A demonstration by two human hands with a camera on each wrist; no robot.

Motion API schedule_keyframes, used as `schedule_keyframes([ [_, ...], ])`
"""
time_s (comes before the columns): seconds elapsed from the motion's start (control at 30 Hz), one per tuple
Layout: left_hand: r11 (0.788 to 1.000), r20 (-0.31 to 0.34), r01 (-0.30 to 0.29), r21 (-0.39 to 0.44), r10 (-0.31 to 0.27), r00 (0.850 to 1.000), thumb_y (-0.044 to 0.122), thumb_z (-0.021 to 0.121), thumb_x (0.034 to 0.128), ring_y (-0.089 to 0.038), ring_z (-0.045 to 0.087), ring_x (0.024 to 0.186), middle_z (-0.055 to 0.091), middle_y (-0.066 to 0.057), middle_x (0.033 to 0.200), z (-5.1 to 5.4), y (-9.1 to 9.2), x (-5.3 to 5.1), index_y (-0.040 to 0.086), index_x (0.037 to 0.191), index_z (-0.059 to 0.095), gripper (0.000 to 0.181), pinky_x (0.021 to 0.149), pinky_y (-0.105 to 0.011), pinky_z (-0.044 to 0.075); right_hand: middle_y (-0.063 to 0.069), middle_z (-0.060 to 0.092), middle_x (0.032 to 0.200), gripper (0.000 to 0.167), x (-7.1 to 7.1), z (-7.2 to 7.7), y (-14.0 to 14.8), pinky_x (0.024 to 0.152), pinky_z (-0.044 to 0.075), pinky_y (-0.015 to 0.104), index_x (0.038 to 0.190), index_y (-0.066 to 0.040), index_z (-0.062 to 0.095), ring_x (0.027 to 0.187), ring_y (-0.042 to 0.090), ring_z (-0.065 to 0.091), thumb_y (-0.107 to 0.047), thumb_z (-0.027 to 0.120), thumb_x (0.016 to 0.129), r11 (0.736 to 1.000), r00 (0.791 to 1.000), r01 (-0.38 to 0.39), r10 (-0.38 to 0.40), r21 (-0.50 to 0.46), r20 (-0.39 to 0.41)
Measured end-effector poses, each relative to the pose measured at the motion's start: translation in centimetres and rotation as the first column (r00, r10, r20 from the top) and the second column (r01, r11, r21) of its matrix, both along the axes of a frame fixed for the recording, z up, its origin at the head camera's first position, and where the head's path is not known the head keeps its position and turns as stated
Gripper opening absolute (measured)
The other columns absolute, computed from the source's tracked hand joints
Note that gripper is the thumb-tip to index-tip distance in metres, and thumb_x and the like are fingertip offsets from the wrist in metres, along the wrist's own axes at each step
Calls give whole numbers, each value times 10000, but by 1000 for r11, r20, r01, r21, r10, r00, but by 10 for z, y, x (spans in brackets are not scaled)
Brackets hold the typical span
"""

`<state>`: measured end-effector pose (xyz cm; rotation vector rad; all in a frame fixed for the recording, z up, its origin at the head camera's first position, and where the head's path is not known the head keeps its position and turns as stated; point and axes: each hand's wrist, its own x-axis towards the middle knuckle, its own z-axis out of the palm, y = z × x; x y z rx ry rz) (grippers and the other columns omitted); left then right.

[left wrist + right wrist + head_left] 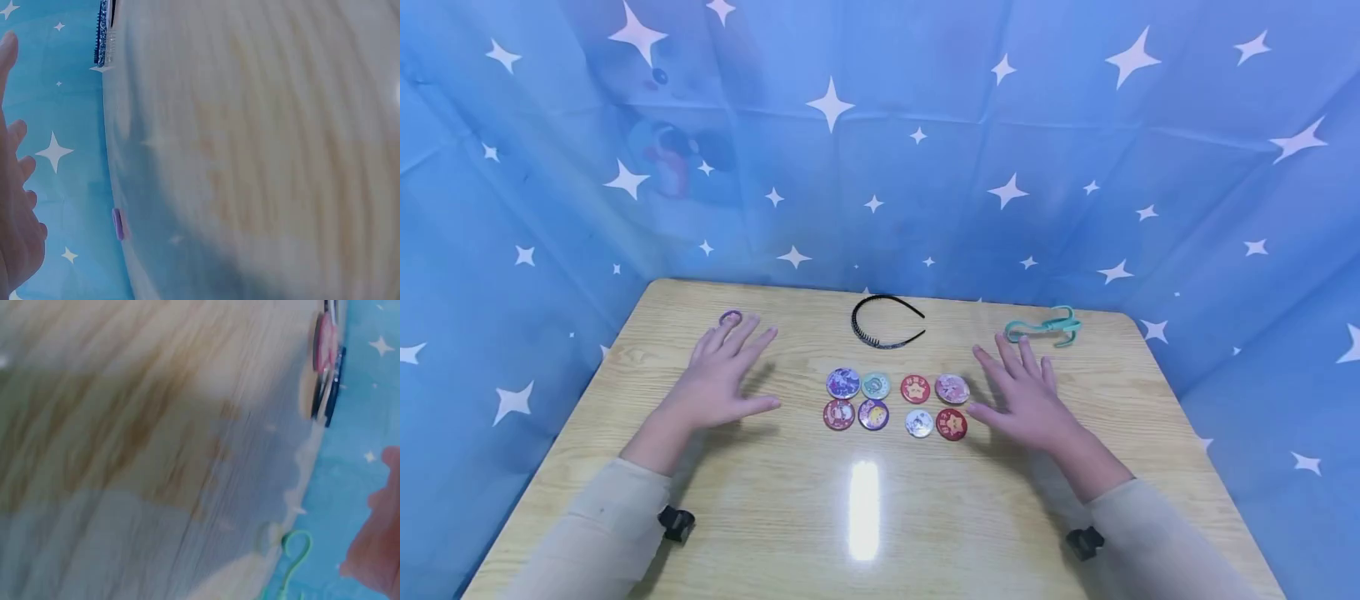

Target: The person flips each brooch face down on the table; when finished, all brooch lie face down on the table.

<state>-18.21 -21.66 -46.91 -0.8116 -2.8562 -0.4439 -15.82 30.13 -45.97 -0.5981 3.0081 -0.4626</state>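
Observation:
In the head view several round badges lie in two groups on the table, among them a purple-blue badge point(843, 383), a white badge point(919, 423) and a dark red badge point(951, 424). My left hand point(713, 385) hovers left of them with fingers spread, its fingertips by a purple ring point(730, 317). On the other side my right hand point(1026, 402) is spread too, its thumb near the dark red badge and its fingers just below a teal clip-like item point(1043, 326). Neither hand holds anything. The wrist views show my left hand point(22, 206) and my right hand point(378, 537) at the edge.
A black headband point(880, 322) lies behind the badges, toward the back of the wooden table point(790, 517). A blue curtain point(917, 167) with white stars hangs behind and at both sides. Light reflects off the front of the tabletop.

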Motion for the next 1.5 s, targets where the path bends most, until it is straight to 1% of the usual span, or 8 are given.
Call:
schedule_keyframes([
  [0.17, 1000, -11, 9, 5, -9, 1000, 727, 727, 855, -499, 141, 1582, 243, -165, 1740, -5, 8, 0, 158, 1673, 355, 1063, 1194, -757, 152, 95, -50, 1784, 924, 1, 0, -12, 1183, -89, 763, 1721, -238, 220, 1600, 424, -160, -637, 626, 994, 999, 1000, -12, 12, -35, 5],
  [0.3, 999, 2, 16, 33, -16, 1000, 727, 736, 852, -512, 179, 1566, 259, -165, 1734, -5, 12, 2, 162, 1677, 347, 1073, 1189, -761, 155, 83, -18, 1788, 908, 0, 0, -21, 1201, -75, 743, 1711, -253, 267, 1612, 422, -111, -617, 661, 979, 997, 1000, -29, 29, -70, -2],
  [0.57, 996, -6, 38, 82, -38, 999, 701, 755, 855, -498, 262, 1539, 358, -184, 1687, -11, 20, 0, 158, 1655, 395, 1032, 1158, -772, 219, 115, 132, 1779, 859, 0, -7, -35, 1193, 44, 777, 1646, -202, 429, 1610, 462, 66, -602, 719, 943, 993, 996, -70, 64, -95, -63],
  [0.8, 998, -12, 36, 48, -35, 999, 741, 736, 845, -488, 323, 1517, 404, -198, 1657, -16, 24, -1, 163, 1650, 407, 1045, 1168, -742, 256, 124, 239, 1753, 840, -2, -15, -42, 1211, 83, 742, 1607, -190, 489, 1601, 448, 136, -626, 719, 927, 988, 991, -115, 107, -102, -79],
  [0.97, 997, -10, 34, 63, -33, 999, 750, 746, 828, -478, 350, 1506, 439, -192, 1637, -19, 29, 0, 148, 1626, 449, 1042, 1170, -731, 273, 158, 458, 1613, 779, -5, -19, -46, 1209, 135, 723, 1525, -135, 575, 1560, 465, 232, -579, 751, 910, 981, 986, -142, 128, -131, -107],
  [1.07, 997, -9, 31, 68, -31, 999, 764, 738, 824, -467, 368, 1500, 468, -175, 1618, -23, 32, 1, 137, 1606, 475, 1036, 1168, -724, 286, 140, 539, 1514, 746, -5, -22, -48, 1209, 169, 705, 1482, -122, 609, 1531, 452, 289, -545, 777, 891, 979, 986, -143, 128, -146, -109],
  [1.23, 996, 4, 30, 81, -31, 1000, 763, 745, 817, -428, 414, 1475, 503, -148, 1592, -29, 36, 3, 157, 1597, 495, 1020, 1178, -691, 300, 118, 555, 1485, 745, -6, -26, -54, 1211, 200, 683, 1450, -129, 629, 1502, 427, 342, -540, 811, 857, 982, 987, -134, 120, -135, -107],
  [1.5, 994, -42, 48, 98, -44, 998, 730, 770, 817, -428, 462, 1436, 550, -163, 1541, -34, 39, 1, 130, 1559, 541, 982, 1176, -663, 323, 111, 566, 1458, 711, -13, -31, -70, 1217, 246, 630, 1335, -113, 675, 1482, 386, 371, -561, 855, 814, 981, 984, -138, 120, -138, -130],
])
